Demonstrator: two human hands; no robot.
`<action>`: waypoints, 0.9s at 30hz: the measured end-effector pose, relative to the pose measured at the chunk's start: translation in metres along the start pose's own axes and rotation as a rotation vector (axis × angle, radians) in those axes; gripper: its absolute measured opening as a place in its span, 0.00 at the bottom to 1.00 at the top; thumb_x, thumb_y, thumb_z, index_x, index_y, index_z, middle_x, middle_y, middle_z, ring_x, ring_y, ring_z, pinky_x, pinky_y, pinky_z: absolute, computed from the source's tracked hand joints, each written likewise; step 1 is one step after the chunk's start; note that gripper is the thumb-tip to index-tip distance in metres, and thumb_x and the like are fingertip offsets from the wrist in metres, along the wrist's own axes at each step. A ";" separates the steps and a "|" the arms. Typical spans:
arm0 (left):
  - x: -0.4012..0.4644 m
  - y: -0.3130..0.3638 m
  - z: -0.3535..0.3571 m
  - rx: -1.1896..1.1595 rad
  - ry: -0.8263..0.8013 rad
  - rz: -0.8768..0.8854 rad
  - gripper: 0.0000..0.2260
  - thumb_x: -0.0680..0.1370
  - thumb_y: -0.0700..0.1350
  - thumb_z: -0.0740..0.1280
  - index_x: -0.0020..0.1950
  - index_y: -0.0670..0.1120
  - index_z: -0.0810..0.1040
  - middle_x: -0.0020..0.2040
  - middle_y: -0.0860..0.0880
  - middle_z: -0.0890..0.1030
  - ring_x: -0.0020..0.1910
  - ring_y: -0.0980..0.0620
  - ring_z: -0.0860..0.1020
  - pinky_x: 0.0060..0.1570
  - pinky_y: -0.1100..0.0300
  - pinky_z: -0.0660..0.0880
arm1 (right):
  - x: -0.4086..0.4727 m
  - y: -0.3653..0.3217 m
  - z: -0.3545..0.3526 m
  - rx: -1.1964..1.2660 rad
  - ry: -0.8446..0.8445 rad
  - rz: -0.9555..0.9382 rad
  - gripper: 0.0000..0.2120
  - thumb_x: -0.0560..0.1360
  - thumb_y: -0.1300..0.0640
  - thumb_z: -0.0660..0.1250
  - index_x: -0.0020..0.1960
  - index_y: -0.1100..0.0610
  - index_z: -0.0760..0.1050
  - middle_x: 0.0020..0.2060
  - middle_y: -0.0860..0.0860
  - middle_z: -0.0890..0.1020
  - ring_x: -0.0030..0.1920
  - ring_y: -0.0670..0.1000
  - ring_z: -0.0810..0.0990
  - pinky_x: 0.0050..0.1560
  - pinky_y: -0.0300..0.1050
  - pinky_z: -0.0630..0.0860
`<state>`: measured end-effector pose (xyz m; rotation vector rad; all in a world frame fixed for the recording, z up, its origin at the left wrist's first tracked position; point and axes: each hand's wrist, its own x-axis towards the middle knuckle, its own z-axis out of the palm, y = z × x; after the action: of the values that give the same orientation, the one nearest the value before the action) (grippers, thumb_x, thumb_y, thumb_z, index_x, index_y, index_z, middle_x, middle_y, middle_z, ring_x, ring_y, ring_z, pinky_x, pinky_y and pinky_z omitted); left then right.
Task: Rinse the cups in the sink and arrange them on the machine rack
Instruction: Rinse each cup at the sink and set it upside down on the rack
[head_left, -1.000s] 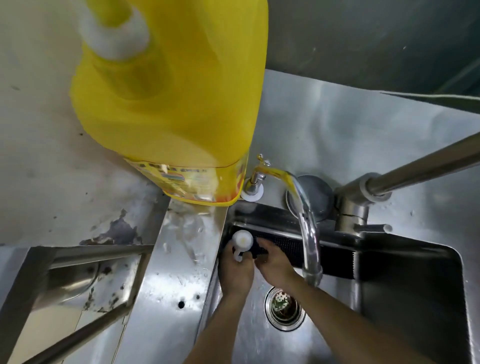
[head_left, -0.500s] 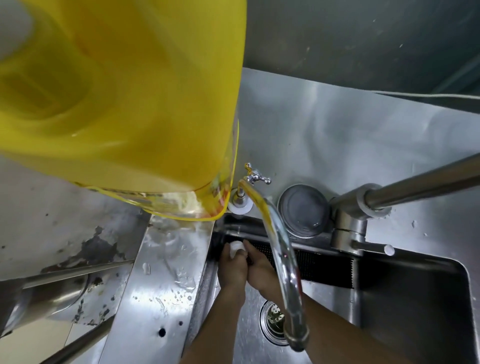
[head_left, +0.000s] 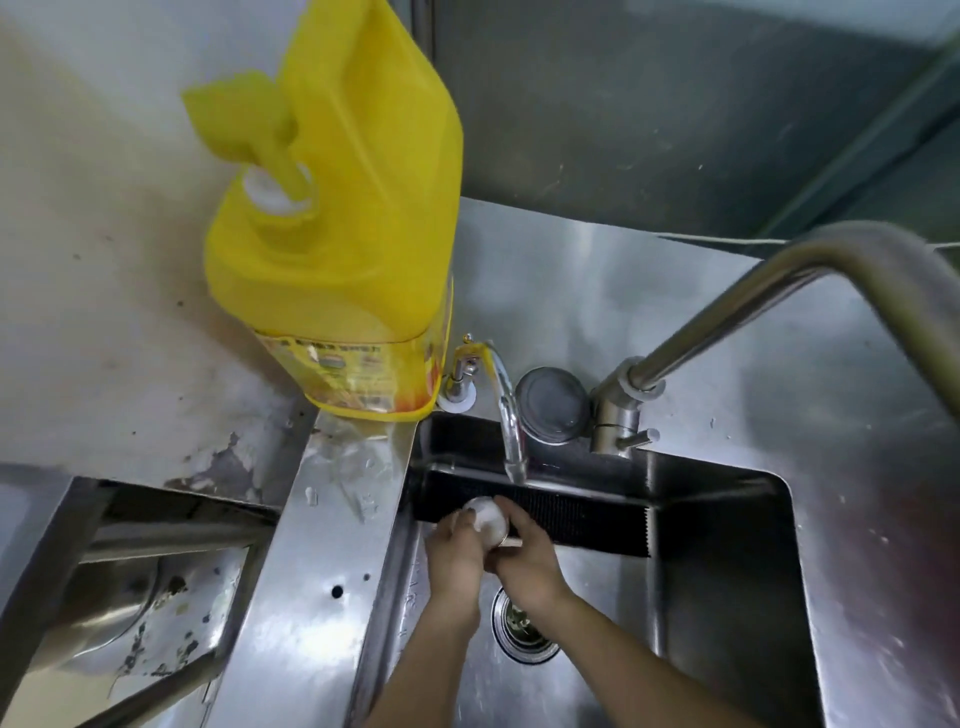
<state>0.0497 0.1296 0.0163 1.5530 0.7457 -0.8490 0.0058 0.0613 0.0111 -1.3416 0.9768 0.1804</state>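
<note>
Both hands are down in the sink (head_left: 727, 597), near its back left corner, and they hold one small white cup (head_left: 487, 518) between them. The left hand (head_left: 456, 552) curls round the cup's left side and the right hand (head_left: 525, 562) grips its right side. The cup sits just under the thin tap (head_left: 506, 415), and a big yellow bottle (head_left: 343, 249) stands on the sink's back left edge.

The cup (head_left: 487, 521) is mostly covered by both hands, its mouth hidden; the pump bottle (head_left: 343, 249) beyond the left hand (head_left: 454, 553) is blurred, label unreadable
</note>
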 end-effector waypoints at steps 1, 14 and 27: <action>-0.007 -0.001 -0.003 0.006 -0.025 -0.006 0.13 0.79 0.45 0.61 0.57 0.42 0.80 0.48 0.41 0.85 0.45 0.45 0.82 0.35 0.59 0.71 | -0.007 0.000 -0.002 -0.011 0.009 -0.011 0.25 0.69 0.77 0.64 0.50 0.48 0.78 0.40 0.45 0.83 0.45 0.50 0.80 0.50 0.49 0.80; -0.105 -0.014 -0.042 -0.026 -0.262 -0.084 0.19 0.82 0.56 0.57 0.59 0.43 0.79 0.55 0.43 0.84 0.53 0.40 0.83 0.53 0.49 0.77 | -0.109 0.012 -0.038 -0.211 0.070 -0.243 0.33 0.69 0.75 0.64 0.64 0.44 0.72 0.61 0.48 0.78 0.57 0.49 0.80 0.55 0.39 0.78; -0.191 -0.030 -0.027 0.059 -0.538 -0.051 0.24 0.82 0.61 0.53 0.63 0.46 0.77 0.56 0.37 0.84 0.53 0.37 0.82 0.58 0.42 0.76 | -0.205 0.022 -0.109 -0.073 0.253 -0.516 0.32 0.67 0.73 0.73 0.64 0.47 0.75 0.60 0.49 0.76 0.52 0.46 0.80 0.45 0.42 0.81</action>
<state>-0.0747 0.1589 0.1640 1.2724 0.3703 -1.2674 -0.1863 0.0566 0.1428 -1.6663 0.8034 -0.3557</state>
